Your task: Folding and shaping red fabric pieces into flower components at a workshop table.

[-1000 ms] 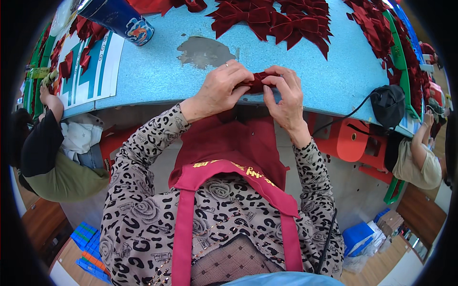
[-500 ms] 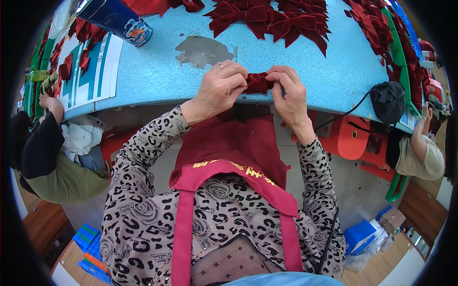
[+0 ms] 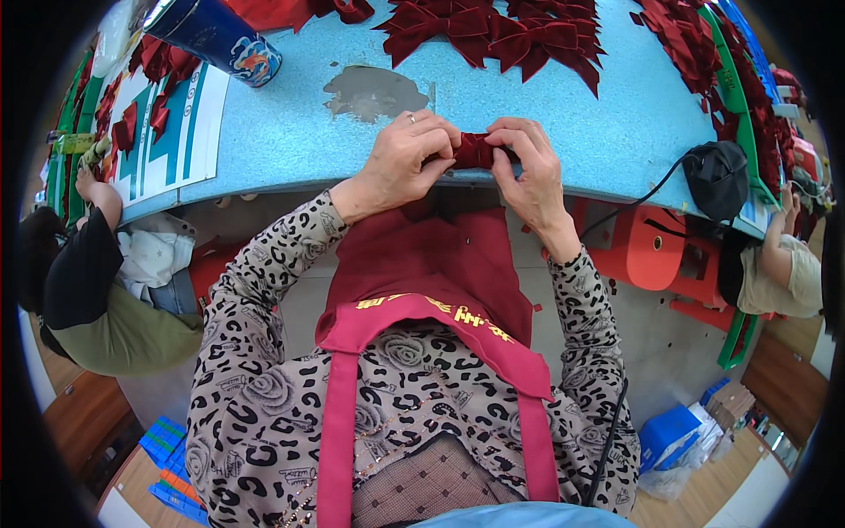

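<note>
A dark red velvet bow [image 3: 473,150] is stretched between my two hands, just above the front edge of the blue table [image 3: 299,132]. My left hand [image 3: 407,161] pinches its left end between thumb and fingers. The right end is gripped by my right hand [image 3: 530,169], thumb below and fingers on top. Fingertips cover both ends, so only the middle of the bow shows. Farther back on the table lies a pile of finished-looking red velvet bows [image 3: 493,35].
A blue tumbler [image 3: 216,44] stands at the back left, near a white and green sheet [image 3: 189,132] with red pieces. At right are a black pouch [image 3: 716,182] and a green tray [image 3: 736,106] beside more red bows. Co-workers sit at both sides; a red stool [image 3: 647,251] is below.
Both hands keep their pinch on the bow. My fingers have shifted slightly, and a little more of the bow's middle shows now.
</note>
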`<state>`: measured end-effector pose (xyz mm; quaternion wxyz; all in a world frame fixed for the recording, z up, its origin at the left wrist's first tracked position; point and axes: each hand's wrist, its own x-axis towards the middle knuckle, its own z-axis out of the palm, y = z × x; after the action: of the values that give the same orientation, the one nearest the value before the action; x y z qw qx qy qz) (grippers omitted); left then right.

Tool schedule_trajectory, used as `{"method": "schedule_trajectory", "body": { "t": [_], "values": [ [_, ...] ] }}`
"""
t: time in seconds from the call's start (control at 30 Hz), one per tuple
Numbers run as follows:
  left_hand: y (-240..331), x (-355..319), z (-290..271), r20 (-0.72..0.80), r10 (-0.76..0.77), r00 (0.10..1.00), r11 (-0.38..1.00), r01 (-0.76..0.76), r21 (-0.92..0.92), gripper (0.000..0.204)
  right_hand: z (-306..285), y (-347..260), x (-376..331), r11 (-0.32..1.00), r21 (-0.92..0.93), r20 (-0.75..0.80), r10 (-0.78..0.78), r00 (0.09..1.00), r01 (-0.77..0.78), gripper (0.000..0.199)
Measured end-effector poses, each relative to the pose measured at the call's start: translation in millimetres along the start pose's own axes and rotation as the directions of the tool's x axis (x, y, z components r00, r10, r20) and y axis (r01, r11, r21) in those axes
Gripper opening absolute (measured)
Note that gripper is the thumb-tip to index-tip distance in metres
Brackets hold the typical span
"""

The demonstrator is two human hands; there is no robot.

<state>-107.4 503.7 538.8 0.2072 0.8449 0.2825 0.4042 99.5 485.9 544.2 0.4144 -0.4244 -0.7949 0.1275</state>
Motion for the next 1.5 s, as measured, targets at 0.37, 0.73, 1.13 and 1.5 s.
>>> {"method": "schedule_trajectory", "body": {
  "t": [0.37, 0.73, 1.13, 1.5],
  "values": [
    [4, 18, 13, 0.139, -0.218, 0.966, 0.971, 0.229, -0.067, 0.014, -12, 24, -7, 1.0, 0.018, -0.038, 0.012, 0.999, -0.011, 0.015],
    [1, 37, 63, 0.151, -0.304, 0.941, 0.94, 0.322, -0.115, 0.009, -42, 63, -25, 0.995, -0.082, 0.1, 0.061, 0.993, -0.053, 0.011],
    [-10, 44, 72, 0.164, -0.36, 0.918, 0.922, 0.377, -0.09, 0.009, -36, 78, -16, 0.987, -0.14, 0.215, 0.104, 0.971, -0.074, 0.011],
    [-24, 34, 75, 0.223, -0.381, 0.897, 0.893, 0.42, -0.162, 0.014, -25, 81, -15, 0.982, -0.176, 0.271, 0.122, 0.955, -0.075, 0.009]
  ]
}}
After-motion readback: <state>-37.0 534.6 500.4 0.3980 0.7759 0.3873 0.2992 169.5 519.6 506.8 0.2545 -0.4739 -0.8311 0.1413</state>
